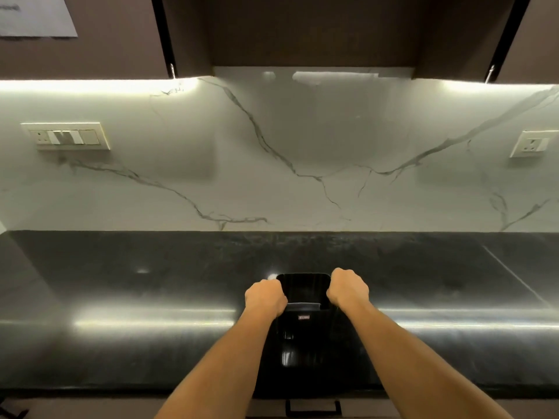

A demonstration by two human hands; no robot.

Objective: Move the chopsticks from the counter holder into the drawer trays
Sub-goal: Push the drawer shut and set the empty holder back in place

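A tall glossy black holder stands on the dark counter near its front edge. My left hand grips the holder's left rim and my right hand grips its right rim, both with fingers curled over the top edge. The holder's open mouth looks dark inside, and no chopsticks show in it. Below the counter's front edge, a black drawer handle is partly in view.
A white marble backsplash rises behind the counter. A switch panel sits on it at the left and a socket at the right. Dark upper cabinets hang overhead with light strips beneath them.
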